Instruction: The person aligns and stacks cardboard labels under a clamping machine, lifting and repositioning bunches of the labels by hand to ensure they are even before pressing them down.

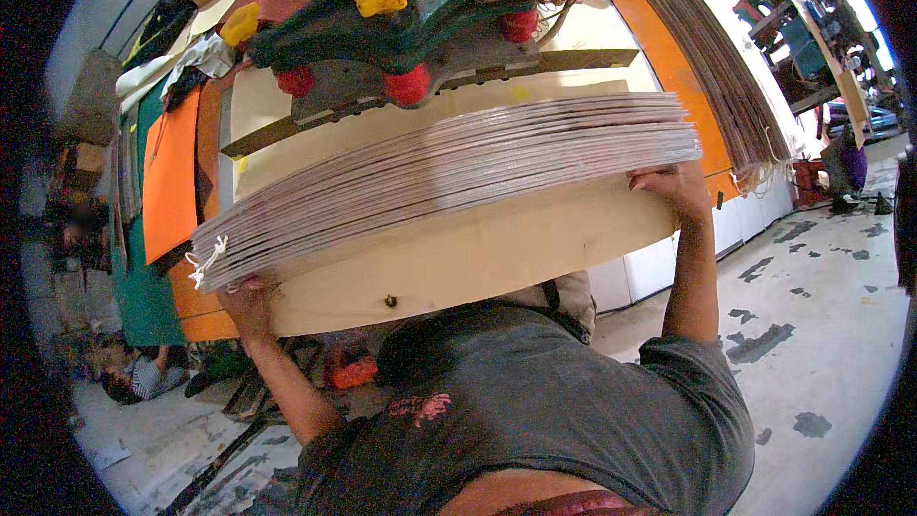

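Observation:
A wide stack of thin greyish-white sheets lies across the view, its layered edges facing me. White string is knotted at its left end. My left hand is closed on the stack's lower left corner, fingertips at the edge. At the right end my right hand grips the bottom edge, its fingers curled against the lowest sheets. Below the stack, between my arms, is a cream board surface with a small dark hole. My palms and some fingers are partly hidden.
Beyond the stack stands a machine with a dark green frame, red feet and yellow knobs. An orange sheet is at the left. Long brown strips lie at the right. A person is low at the left.

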Tool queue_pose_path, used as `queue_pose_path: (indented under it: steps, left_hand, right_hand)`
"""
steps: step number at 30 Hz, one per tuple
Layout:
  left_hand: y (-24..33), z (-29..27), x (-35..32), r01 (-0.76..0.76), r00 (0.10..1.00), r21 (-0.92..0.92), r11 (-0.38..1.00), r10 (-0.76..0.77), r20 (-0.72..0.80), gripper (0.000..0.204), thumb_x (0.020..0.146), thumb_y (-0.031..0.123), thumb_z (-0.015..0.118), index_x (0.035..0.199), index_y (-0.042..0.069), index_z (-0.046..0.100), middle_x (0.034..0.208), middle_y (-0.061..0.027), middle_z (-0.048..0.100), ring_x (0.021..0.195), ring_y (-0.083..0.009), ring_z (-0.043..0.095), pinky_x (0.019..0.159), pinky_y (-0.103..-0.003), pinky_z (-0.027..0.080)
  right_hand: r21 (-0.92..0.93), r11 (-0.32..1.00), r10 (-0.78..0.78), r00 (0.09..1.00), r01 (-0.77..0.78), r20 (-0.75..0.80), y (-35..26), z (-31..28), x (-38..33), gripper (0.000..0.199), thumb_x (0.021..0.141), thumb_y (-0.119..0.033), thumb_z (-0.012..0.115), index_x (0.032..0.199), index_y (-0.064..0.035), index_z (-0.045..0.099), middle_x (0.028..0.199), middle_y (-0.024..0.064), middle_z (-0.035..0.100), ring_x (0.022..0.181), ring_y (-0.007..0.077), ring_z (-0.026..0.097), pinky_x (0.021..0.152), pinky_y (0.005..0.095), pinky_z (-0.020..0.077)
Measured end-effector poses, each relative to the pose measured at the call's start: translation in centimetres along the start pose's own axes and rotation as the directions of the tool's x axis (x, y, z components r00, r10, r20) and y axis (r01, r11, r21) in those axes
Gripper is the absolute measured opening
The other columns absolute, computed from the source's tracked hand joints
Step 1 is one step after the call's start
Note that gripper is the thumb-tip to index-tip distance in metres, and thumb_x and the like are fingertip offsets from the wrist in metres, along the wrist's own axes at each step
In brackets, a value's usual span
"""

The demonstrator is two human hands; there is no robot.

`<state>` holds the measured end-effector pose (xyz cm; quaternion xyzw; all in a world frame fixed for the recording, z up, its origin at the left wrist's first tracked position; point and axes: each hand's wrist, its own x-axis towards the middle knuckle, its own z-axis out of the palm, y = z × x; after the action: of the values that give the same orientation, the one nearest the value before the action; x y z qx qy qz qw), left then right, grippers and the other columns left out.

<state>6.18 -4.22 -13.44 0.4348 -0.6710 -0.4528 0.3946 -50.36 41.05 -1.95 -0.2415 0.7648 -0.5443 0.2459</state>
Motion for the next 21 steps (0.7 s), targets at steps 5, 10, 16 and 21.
queue_pose_path:
  steps: [5, 10, 16, 21]
  left_hand:
    - [-4.1, -4.6, 2.0, -0.315, 0.949, 0.092, 0.945, 0.312, 0.04, 0.054, 0.084, 0.014, 0.081, 0.131, 0.0, 0.058, 0.113, -0.006, 0.066, 0.096, -0.017, 0.064, 0.084, -0.032, 0.056]
    - [5.0, 2.5, 2.3, -0.121, 0.993, -0.171, 0.978, 0.118, -0.023, 0.055, 0.075, -0.001, 0.077, 0.128, 0.001, 0.062, 0.102, -0.0065, 0.07, 0.09, -0.0182, 0.067, 0.082, -0.033, 0.058]
    - [5.2, 3.8, 2.3, -0.118, 0.993, 0.056, 0.991, 0.117, 0.007, 0.051, 0.079, 0.003, 0.078, 0.127, 0.0, 0.063, 0.095, -0.0078, 0.072, 0.087, -0.0178, 0.068, 0.082, -0.033, 0.058]
    - [4.1, 3.0, 1.3, -0.113, 0.99, 0.101, 0.988, 0.104, 0.09, 0.047, 0.094, 0.02, 0.077, 0.133, 0.002, 0.058, 0.106, -0.0077, 0.071, 0.095, -0.0179, 0.067, 0.081, -0.033, 0.057]
  right_hand:
    - [-0.15, 0.989, 0.008, 1.0, -0.003, 0.03, 0.2, -0.8, 1.0, 0.053, 0.063, -0.01, 0.097, 0.109, 0.0016, 0.073, 0.089, 0.0102, 0.078, 0.082, 0.0208, 0.076, 0.078, 0.0347, 0.063]
    - [-0.094, 0.989, -0.121, 0.992, 0.117, -0.033, -0.9, -1.7, 1.1, 0.044, 0.064, -0.011, 0.096, 0.101, 0.0021, 0.076, 0.088, 0.0106, 0.078, 0.086, 0.0193, 0.076, 0.081, 0.0337, 0.0618]
    - [-0.19, 0.982, 0.025, 0.999, -0.018, 0.035, 2.7, -3.2, 4.0, 0.058, 0.064, -0.022, 0.097, 0.111, 0.0022, 0.073, 0.099, 0.0101, 0.078, 0.096, 0.0206, 0.073, 0.087, 0.0341, 0.0579]
    - [-0.129, 0.98, -0.136, 0.984, 0.15, 0.112, 2.6, -2.7, 2.7, 0.085, 0.079, -0.048, 0.091, 0.14, 0.0016, 0.059, 0.134, 0.0129, 0.068, 0.121, 0.0249, 0.064, 0.104, 0.0389, 0.0505]
